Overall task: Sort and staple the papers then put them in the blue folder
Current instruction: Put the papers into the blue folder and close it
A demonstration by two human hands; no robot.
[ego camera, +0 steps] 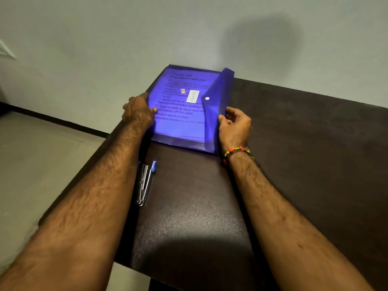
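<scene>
A translucent blue folder (180, 127) lies on the dark table (294, 164) near its far left corner. Printed papers (178, 114) show through its cover from inside. The folder's flap (218, 106) with a white snap button stands partly raised along the right side. My left hand (138, 111) rests on the folder's left edge, thumb lying on the cover. My right hand (234, 124) pinches the flap's outer edge between thumb and fingers. A silver stapler (144, 181) with a blue tip lies on the table beside my left forearm.
The table's left edge runs diagonally under my left arm, with grey floor (42, 164) beyond it. A pale wall (189, 34) stands right behind the folder. Dark tabletop stretches to the right and toward me.
</scene>
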